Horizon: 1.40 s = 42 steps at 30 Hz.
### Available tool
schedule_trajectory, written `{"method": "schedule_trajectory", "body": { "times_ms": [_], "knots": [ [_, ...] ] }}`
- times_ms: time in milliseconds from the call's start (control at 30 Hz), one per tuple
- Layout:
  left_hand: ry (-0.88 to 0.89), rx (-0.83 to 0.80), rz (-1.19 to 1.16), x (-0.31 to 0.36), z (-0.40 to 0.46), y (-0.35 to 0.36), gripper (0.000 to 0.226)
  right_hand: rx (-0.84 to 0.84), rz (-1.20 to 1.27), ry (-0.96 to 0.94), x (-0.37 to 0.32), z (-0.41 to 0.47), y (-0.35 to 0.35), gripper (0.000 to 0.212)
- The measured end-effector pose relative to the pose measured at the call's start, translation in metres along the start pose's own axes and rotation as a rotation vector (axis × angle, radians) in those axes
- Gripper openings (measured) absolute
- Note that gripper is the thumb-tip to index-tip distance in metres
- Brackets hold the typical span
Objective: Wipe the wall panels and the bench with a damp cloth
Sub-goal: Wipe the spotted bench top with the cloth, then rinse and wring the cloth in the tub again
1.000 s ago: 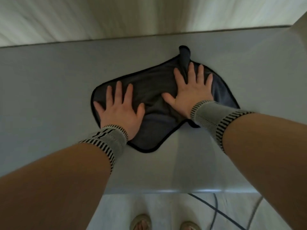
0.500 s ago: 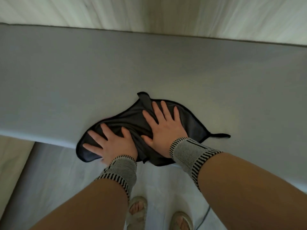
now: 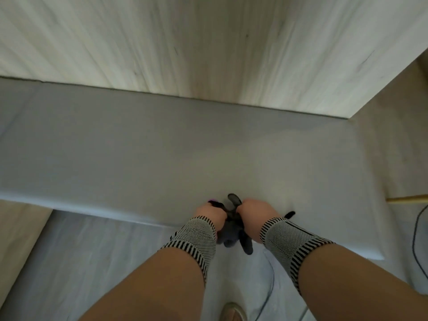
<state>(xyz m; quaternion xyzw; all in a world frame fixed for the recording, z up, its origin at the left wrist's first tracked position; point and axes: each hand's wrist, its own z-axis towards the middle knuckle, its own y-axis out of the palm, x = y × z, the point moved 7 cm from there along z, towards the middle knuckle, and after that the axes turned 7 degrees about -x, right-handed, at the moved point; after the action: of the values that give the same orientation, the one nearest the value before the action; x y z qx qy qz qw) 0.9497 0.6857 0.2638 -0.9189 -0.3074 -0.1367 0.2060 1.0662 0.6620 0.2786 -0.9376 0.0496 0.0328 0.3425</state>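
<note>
Fingers of both hands curled under, out of sight past the knuckles; each hand grasps the bunched dark cloth (image 3: 232, 235). Left hand (image 3: 209, 214) and right hand (image 3: 253, 215) sit side by side at the front edge of the bench (image 3: 162, 154), right of its middle, knuckles just over the lip. Cloth is crumpled between the two palms: one short tab sticks up above the hands onto the bench top, a thin corner pokes out behind the right wrist, and the bulk hangs down in front of the bench edge. Striped knit wrist sleeves (image 3: 287, 237) on both forearms. Pale wood-grain wall panel (image 3: 208, 42) rises along the back edge of the bench. Dark cable (image 3: 419, 230) trails on the floor off the bench's right end. Toe of a sandal (image 3: 231, 311) shows at the bottom.
</note>
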Motion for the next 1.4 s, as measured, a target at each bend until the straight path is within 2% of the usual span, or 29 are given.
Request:
{"method": "schedule_trajectory", "body": {
  "times_ms": [67, 133, 300, 400, 467, 533, 633, 767, 900, 1000, 1100, 1233, 1400],
  "knots": [
    [0.091, -0.014, -0.111, 0.022, -0.031, -0.013, 0.039, 0.011, 0.025, 0.043, 0.007, -0.025, -0.027, 0.044],
    [0.156, -0.023, -0.055, 0.047, -0.067, -0.030, 0.039, 0.006, 0.033, 0.096, 0.014, -0.052, -0.056, 0.050],
    [0.336, 0.010, 0.028, 0.112, -0.176, -0.081, 0.036, 0.082, 0.065, 0.203, 0.007, -0.157, -0.153, 0.031],
    [0.433, 0.035, -0.021, 0.130, -0.241, -0.122, 0.032, 0.175, 0.044, 0.237, -0.020, -0.222, -0.212, 0.015],
    [0.495, 0.076, -0.015, 0.135, -0.283, -0.157, 0.029, 0.266, 0.006, 0.212, -0.049, -0.257, -0.251, 0.013],
    [0.542, 0.148, -0.010, 0.137, -0.321, -0.198, 0.028, 0.332, -0.039, 0.138, -0.086, -0.273, -0.287, 0.022],
    [0.575, 0.326, -0.020, 0.126, -0.372, -0.270, 0.027, 0.385, -0.145, -0.012, -0.159, -0.278, -0.334, 0.027],
    [0.518, 0.490, -0.110, 0.081, -0.400, -0.336, 0.016, 0.400, -0.333, -0.166, -0.243, -0.259, -0.361, 0.028],
    [0.390, 0.605, -0.301, 0.005, -0.409, -0.360, 0.017, 0.419, -0.470, -0.328, -0.316, -0.248, -0.360, 0.009],
    [0.264, 0.689, -0.459, -0.060, -0.417, -0.354, 0.015, 0.454, -0.499, -0.508, -0.357, -0.243, -0.342, 0.003],
    [0.136, 0.773, -0.584, -0.118, -0.435, -0.336, 0.024, 0.471, -0.471, -0.704, -0.393, -0.252, -0.314, 0.013],
    [-0.041, 0.882, -0.673, -0.188, -0.470, -0.303, 0.048, 0.408, -0.505, -0.907, -0.442, -0.286, -0.265, 0.022],
    [-0.172, 0.995, -0.816, -0.279, -0.515, -0.254, 0.050, 0.338, -0.615, -1.079, -0.503, -0.337, -0.194, 0.023]
  ]
}}
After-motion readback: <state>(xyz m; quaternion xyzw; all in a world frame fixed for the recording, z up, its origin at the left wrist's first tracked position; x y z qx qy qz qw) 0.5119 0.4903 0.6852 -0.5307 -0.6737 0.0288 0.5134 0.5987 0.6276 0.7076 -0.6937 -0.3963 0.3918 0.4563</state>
